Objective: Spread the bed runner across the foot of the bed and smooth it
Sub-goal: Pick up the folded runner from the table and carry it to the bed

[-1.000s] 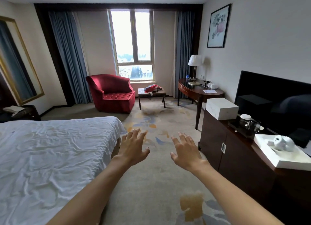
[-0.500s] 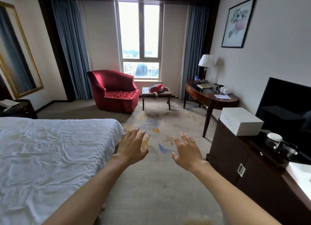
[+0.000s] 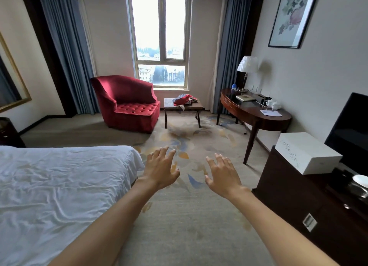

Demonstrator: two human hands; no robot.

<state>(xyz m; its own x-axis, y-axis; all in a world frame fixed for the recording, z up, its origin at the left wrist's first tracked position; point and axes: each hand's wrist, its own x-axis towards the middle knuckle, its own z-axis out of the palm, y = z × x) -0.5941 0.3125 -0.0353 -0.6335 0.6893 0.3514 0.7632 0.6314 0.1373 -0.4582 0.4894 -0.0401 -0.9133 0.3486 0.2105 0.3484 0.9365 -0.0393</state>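
Note:
The bed [image 3: 59, 182] fills the lower left, covered by a wrinkled white sheet; its foot corner lies just left of my left hand. A bundled red and grey cloth [image 3: 184, 99] lies on the small dark table [image 3: 183, 106] by the window, far ahead. My left hand [image 3: 161, 169] and my right hand [image 3: 223, 175] are both stretched forward over the carpet, fingers spread, holding nothing. Neither hand touches the bed or the cloth.
A red armchair [image 3: 129, 103] stands left of the small table. A curved wooden desk [image 3: 253, 112] with a lamp [image 3: 247, 66] lines the right wall. A dark cabinet [image 3: 310, 212] with a white box [image 3: 306, 152] and a TV [image 3: 350, 130] runs along the right.
The view has advanced along the bed's foot toward the window and tilted up. Both hands stay outstretched and empty in the same pose.

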